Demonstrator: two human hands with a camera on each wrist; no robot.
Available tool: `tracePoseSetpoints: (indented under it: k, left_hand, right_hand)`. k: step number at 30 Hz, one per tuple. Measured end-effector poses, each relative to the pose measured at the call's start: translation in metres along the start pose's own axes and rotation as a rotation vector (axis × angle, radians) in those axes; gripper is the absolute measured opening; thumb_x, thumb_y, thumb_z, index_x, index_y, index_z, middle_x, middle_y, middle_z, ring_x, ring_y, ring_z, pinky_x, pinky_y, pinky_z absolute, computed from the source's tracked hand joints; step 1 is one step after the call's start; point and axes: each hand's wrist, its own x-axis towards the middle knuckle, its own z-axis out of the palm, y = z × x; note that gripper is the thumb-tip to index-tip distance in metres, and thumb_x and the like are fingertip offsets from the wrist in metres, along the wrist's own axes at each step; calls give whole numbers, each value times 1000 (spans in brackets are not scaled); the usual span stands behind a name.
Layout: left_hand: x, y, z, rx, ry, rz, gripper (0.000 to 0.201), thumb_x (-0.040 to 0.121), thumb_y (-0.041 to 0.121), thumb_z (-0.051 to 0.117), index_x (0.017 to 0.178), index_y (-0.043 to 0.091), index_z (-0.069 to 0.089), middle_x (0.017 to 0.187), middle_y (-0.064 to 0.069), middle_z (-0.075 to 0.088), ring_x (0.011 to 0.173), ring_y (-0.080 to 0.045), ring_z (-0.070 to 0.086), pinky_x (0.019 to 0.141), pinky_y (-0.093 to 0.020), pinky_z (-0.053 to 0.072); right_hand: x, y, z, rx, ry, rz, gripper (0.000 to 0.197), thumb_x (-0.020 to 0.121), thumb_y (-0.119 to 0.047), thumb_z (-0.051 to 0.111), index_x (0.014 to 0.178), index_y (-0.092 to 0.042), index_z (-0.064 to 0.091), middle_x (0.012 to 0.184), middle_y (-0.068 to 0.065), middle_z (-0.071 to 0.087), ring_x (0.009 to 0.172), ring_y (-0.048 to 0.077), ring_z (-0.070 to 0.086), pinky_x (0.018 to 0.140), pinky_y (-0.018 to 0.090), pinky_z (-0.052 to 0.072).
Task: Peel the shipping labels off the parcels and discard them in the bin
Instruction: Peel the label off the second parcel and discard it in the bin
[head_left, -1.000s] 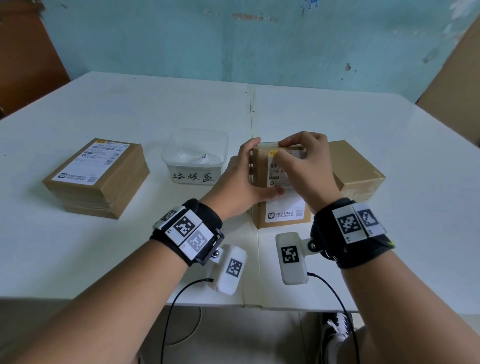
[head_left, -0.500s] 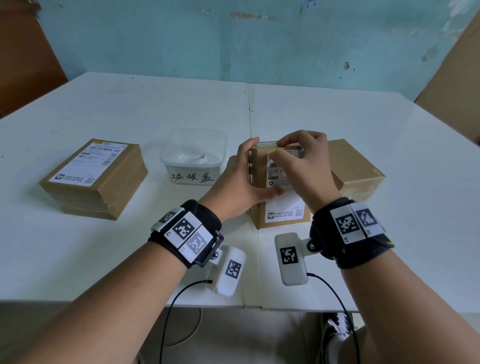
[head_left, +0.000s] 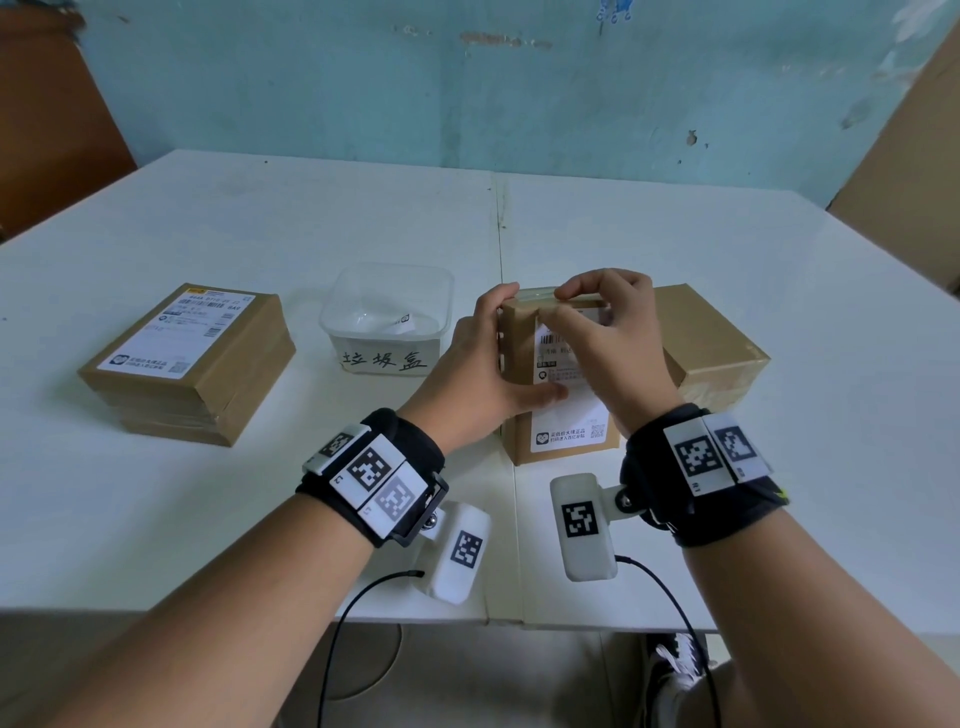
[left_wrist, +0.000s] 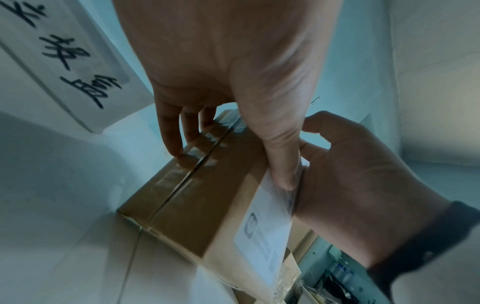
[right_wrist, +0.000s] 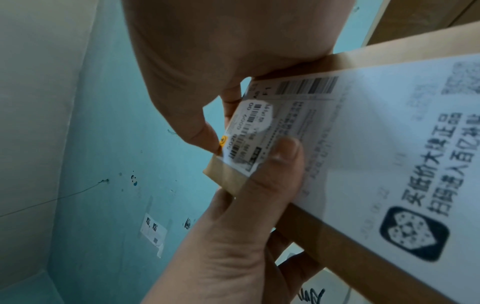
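A brown parcel (head_left: 521, 448) stands tilted up at mid-table. My left hand (head_left: 483, 364) grips its left side, thumb (right_wrist: 281, 156) pressed on the white shipping label (head_left: 571, 415), fingers (left_wrist: 171, 133) on the taped side. My right hand (head_left: 597, 322) curls over the top edge and pinches the label's top corner (right_wrist: 221, 144), near an orange mark. The clear plastic bin (head_left: 337, 332), with handwritten characters on its front, sits just left of the parcel with a paper scrap inside.
A second labelled parcel (head_left: 187, 358) lies flat at the left. A brown parcel with no label showing (head_left: 711, 343) lies right behind my right hand. A cardboard sheet (head_left: 904, 156) leans at the far right. The table's front edge is near my wrists.
Hardly anything: my right fingertips have crept slightly left along the parcel's top edge at the label corner. The left hand keeps the same grip.
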Motion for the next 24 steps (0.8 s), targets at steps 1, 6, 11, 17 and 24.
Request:
tracePoseSetpoints:
  k: [1,6,11,17,24]
  left_hand:
    - [0,0,0,7,3,1,114,64,46,89,151,43,16,141,3,42,123,-12,55,103,-37,50]
    - [-1,1,1,0,2,-2,115,58,54,86,149,46,16,139,3,44,121,-10,57,101,-39,52]
    - [-2,4,-1,25,5,-9,114,65,45,90,152,42,16,141,3,41,123,-12,55,101,-34,50]
    - [-2,2,0,33,9,-1,112,67,43,90,151,43,15,141,3,41,123,-12,55,101,-39,52]
    - [-2,3,-1,23,5,-7,113,66,43,90,150,43,16,140,2,41,124,-14,54,103,-39,50]
  right_hand:
    - [0,0,0,-1,3,0,16,72,-33,70,87,-30,68,120,-9,47,113,16,61,95,38,59]
    - [1,-4,1,7,-1,28,16,69,-32,64,84,-30,66,117,-9,46,111,21,63,88,37,60]
    - [1,-2,-1,19,-13,21,15,72,-31,66,86,-30,67,119,-9,46,114,17,62,90,34,58]
    - [2,-3,1,6,0,30,16,70,-32,66,86,-29,67,120,-6,47,115,20,62,90,35,59]
    - [0,-3,-1,10,-15,20,16,72,-32,66,88,-34,67,120,-8,46,116,19,61,96,39,58]
